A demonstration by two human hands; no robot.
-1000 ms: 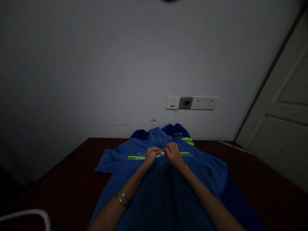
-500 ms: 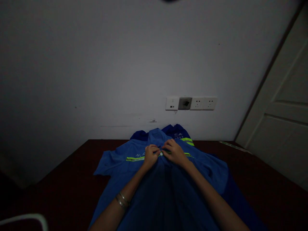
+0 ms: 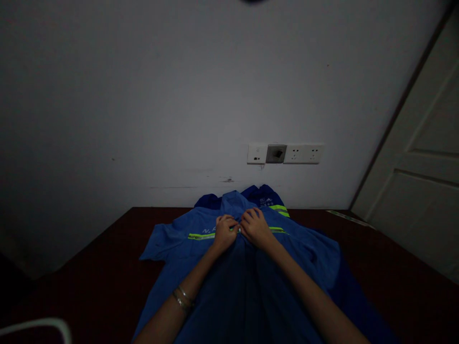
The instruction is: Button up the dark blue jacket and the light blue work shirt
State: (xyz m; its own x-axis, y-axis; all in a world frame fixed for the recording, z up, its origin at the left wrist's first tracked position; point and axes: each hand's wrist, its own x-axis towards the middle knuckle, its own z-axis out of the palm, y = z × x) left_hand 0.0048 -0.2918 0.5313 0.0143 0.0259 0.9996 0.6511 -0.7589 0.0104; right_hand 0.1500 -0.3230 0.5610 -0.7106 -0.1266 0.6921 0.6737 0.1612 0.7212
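A blue short-sleeved work shirt (image 3: 168, 286) with yellow-green reflective stripes across the chest lies spread out, collar toward the wall. My left hand (image 3: 226, 233) pinches the front edge of the shirt at the stripe, fingers curled. Right beside it, nearly touching, my right hand (image 3: 255, 227) is closed on the other side of the same front opening. The small spot between my fingertips is too dark and covered to make out. Under the shirt lies a darker blue garment (image 3: 266, 195), showing at the collar and along the right side.
The dark red tabletop (image 3: 107, 248) reaches back to a grey-white wall (image 3: 179, 95). Sockets and switches (image 3: 303, 154) are set in the wall. A panelled door (image 3: 423, 157) stands at the right. A white curved bar (image 3: 39, 323) shows at the lower left.
My right hand has shifted slightly left, its fingers closer to the left hand's fingertips. The left hand and the shirt stay nearly where they were.
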